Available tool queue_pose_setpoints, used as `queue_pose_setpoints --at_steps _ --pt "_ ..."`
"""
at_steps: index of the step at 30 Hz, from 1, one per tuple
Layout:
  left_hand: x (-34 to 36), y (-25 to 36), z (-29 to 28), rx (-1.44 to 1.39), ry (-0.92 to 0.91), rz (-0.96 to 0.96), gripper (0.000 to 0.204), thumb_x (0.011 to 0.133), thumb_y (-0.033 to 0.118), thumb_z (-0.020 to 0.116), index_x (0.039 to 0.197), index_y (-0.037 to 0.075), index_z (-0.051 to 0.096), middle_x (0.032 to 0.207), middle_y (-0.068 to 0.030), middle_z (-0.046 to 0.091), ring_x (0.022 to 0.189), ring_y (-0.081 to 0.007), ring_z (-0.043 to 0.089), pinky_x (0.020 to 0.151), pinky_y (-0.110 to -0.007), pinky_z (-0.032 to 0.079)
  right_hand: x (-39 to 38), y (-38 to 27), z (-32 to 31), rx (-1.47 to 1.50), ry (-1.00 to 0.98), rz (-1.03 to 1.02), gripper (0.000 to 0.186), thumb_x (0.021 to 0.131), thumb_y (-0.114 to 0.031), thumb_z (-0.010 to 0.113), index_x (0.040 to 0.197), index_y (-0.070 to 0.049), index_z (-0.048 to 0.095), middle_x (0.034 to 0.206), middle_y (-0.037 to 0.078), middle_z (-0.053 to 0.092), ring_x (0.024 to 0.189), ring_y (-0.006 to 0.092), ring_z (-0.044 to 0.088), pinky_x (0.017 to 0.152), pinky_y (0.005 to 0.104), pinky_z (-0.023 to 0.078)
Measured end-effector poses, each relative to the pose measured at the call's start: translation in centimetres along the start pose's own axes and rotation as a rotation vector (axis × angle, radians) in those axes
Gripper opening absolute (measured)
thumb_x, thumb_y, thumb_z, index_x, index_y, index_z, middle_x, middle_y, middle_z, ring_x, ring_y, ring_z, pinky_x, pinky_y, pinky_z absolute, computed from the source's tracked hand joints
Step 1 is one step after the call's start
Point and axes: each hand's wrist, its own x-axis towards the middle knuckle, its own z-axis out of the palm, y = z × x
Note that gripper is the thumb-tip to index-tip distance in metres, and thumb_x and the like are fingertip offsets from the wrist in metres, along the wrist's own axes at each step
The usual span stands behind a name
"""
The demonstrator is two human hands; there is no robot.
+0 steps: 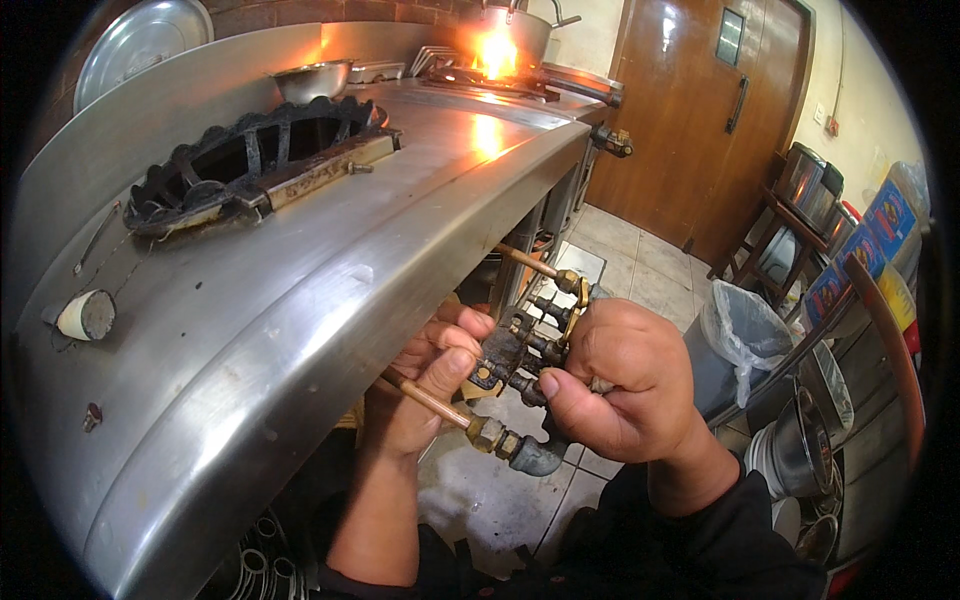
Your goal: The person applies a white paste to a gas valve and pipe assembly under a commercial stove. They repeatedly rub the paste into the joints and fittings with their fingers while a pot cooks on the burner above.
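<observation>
Below the front edge of a steel stove (330, 310), a gas valve assembly (535, 345) of brass and blackened fittings joins two copper pipes (425, 400) by a grey elbow. My left hand (435, 365) is closed, thumb and fingers pinching the near side of a dark metal bracket (500, 350) on the assembly. My right hand (630, 380) is closed in a fist against the valves' right side, its thumb next to a dark fitting. What its curled fingers hold is hidden; only a small pale bit shows between them.
A black burner ring (260, 160) sits on the stove, near a white cylinder (88, 315) and a metal bowl (312, 80). An open flame (495, 55) burns beside a pot (525, 30) at the back. At right stand a lined bin (740, 340) and stacked pans (800, 450).
</observation>
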Motion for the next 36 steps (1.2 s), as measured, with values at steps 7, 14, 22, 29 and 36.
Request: queue_pose_setpoints --at_steps 7,14,22,29,36 --pt "0.0 -0.6 -0.7 -0.035 -0.119 0.048 0.01 0.093 0.01 0.063 0.102 0.006 0.065 0.109 -0.0098 0.061 0.111 -0.0229 0.056 0.099 -0.036 0.043 0.0 0.0 0.0 -0.003 -0.004 0.001 0.022 0.069 -0.007 0.074 0.065 -0.009 0.053 0.059 0.007 0.047 0.054 0.0298 0.048 0.049 0.0404 0.037" --pt "0.1 -0.6 -0.6 0.013 -0.059 0.028 0.009 0.093 0.01 0.063 0.098 0.004 0.065 0.107 -0.011 0.061 0.11 -0.0234 0.057 0.098 -0.038 0.044 0.0 0.0 0.0 -0.012 0.008 0.001 0.021 0.069 -0.007 0.074 0.064 -0.009 0.054 0.059 0.007 0.047 0.053 0.03 0.048 0.048 0.0403 0.037" --pt "-0.1 0.0 -1.5 -0.023 -0.093 0.037 0.017 0.093 0.01 0.059 0.106 0.002 0.063 0.113 -0.0163 0.06 0.114 -0.0282 0.056 0.102 -0.043 0.043 0.2 -0.1 -0.2 -0.015 0.004 0.005 0.021 0.071 -0.008 0.074 0.064 -0.008 0.053 0.059 0.008 0.047 0.054 0.0307 0.049 0.049 0.0406 0.038" --pt "-0.2 0.3 -0.8 0.029 -0.031 0.03 0.013 0.088 0.005 0.065 0.1 -0.001 0.067 0.107 -0.0148 0.064 0.105 -0.0236 0.06 0.096 -0.041 0.046 0.2 -0.1 -0.3 -0.016 -0.013 0.017 0.021 0.071 -0.008 0.073 0.064 -0.008 0.053 0.06 0.009 0.048 0.055 0.0316 0.05 0.049 0.0411 0.039" --pt "0.2 0.2 -1.8 -0.032 0.097 0.027 0.02 0.093 0.017 0.063 0.108 0.003 0.063 0.108 -0.013 0.062 0.103 -0.0271 0.06 0.092 -0.041 0.047 0.4 -0.1 -0.8 -0.024 -0.061 0.029 0.021 0.073 -0.009 0.072 0.064 -0.008 0.053 0.061 0.01 0.047 0.058 0.0331 0.05 0.052 0.042 0.04"
